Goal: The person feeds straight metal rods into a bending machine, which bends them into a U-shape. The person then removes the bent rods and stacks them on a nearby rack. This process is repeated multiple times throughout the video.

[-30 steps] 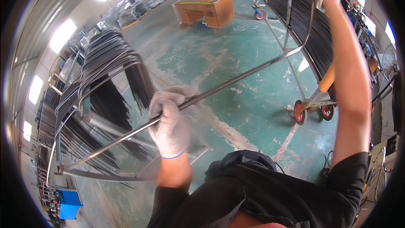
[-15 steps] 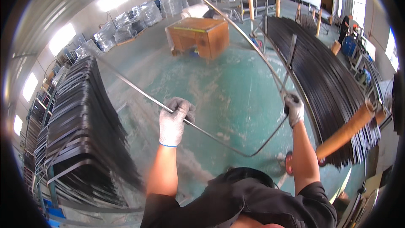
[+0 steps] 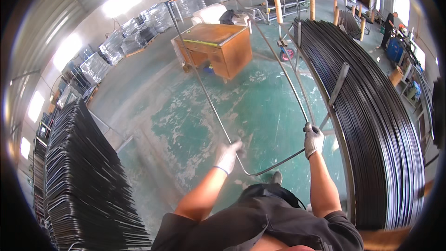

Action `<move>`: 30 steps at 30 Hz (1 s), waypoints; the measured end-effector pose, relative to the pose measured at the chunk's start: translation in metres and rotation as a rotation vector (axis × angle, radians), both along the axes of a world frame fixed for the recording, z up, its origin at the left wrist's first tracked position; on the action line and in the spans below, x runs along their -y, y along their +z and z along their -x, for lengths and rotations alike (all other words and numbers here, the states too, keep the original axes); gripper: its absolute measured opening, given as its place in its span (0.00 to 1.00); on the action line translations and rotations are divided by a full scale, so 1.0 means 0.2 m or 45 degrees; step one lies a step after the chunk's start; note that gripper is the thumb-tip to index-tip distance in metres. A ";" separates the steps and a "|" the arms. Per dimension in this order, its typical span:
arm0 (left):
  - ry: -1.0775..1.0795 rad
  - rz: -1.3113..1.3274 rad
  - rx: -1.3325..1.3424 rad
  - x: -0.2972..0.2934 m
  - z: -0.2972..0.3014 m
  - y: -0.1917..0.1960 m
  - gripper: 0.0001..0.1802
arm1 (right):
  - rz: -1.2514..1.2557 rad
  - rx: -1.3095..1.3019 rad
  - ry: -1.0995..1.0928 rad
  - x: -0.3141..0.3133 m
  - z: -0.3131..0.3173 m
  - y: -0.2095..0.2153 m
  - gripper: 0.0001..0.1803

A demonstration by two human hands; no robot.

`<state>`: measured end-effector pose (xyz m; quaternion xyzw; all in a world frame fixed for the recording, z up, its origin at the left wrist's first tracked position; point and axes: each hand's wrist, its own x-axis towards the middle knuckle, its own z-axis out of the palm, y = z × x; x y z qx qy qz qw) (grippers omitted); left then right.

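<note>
A long, thin metal rod (image 3: 253, 175), bent into a U, hangs before me with its curved end near my body and its two long legs running away over the floor. My left hand (image 3: 226, 157), in a pale work glove and slightly blurred, is closed on the left leg just above the bend. The right leg is gripped by my gloved right hand (image 3: 314, 140), fingers wrapped round it near the other corner. The far tips of both legs reach toward a wooden desk, where they are hard to follow.
Dark bent rods hang stacked in a rack (image 3: 88, 181) at left. A long pile of dark rods (image 3: 344, 88) lies at right behind metal posts (image 3: 338, 83). Ahead stand the wooden desk (image 3: 234, 56) and a white sofa (image 3: 209, 14). A person (image 3: 388, 30) stands far right.
The rod has swung so its left leg now points ahead instead of far left. My left hand has moved right and down, my right hand slightly down. My view has turned.
</note>
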<state>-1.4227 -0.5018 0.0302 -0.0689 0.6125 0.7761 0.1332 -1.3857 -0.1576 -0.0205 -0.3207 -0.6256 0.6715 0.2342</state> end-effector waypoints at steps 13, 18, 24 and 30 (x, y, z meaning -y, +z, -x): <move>0.335 0.189 0.075 -0.48 1.32 -0.23 0.15 | 0.033 0.228 0.128 -0.43 1.93 -0.21 0.23; 0.252 0.329 0.084 -0.57 2.04 -0.38 0.16 | -0.314 0.271 0.192 -0.49 2.64 -0.23 0.24; 0.228 0.181 0.241 -0.71 2.96 -0.43 0.17 | -0.554 0.306 0.207 -0.64 3.51 -0.23 0.22; 0.183 0.335 0.237 -0.81 3.80 -0.40 0.17 | -0.573 0.223 0.205 -0.73 4.35 -0.24 0.24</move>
